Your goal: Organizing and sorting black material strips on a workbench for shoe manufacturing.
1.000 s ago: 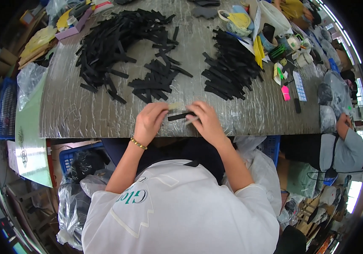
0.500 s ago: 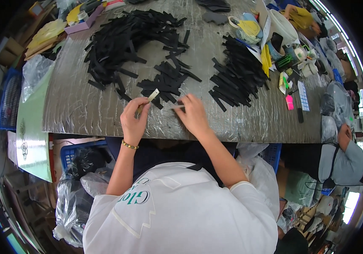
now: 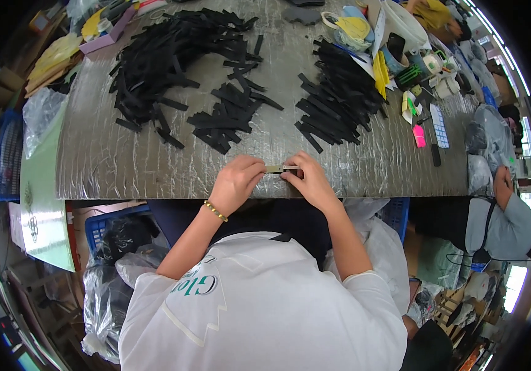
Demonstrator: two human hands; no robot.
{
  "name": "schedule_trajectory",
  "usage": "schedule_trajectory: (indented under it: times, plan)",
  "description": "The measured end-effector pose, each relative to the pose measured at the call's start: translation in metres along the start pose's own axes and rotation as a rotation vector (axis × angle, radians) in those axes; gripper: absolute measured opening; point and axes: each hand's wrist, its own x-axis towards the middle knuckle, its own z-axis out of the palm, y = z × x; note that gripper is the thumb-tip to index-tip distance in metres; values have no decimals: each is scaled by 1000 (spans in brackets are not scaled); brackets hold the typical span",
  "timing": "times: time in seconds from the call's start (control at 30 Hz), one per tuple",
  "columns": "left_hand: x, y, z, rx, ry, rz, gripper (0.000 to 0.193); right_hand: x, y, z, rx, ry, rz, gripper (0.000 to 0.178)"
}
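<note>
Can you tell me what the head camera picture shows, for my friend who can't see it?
A person's left hand and right hand hold a small pale strip between them at the near edge of a silvery table. Farther back lie three heaps of black strips.

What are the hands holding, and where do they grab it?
A thin strip, pale along its length, stretched flat between both hands: the left hand pinches its left end, the right hand its right end, just above the table.
</note>
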Motion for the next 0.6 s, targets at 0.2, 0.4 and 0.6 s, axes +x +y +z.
schedule_trajectory:
  times: [0.2, 0.4, 0.6]
  plan:
    - [-1, -3, 8, -10, -47, 13, 11, -10, 0, 10, 87, 95, 91, 20]
    - [-4, 4, 17, 49, -13, -6, 20, -25, 8, 45, -81, 467, 33, 14]
    - [-1, 7, 21, 56, -1, 15, 23, -26, 4, 49, -64, 513, 61, 12]
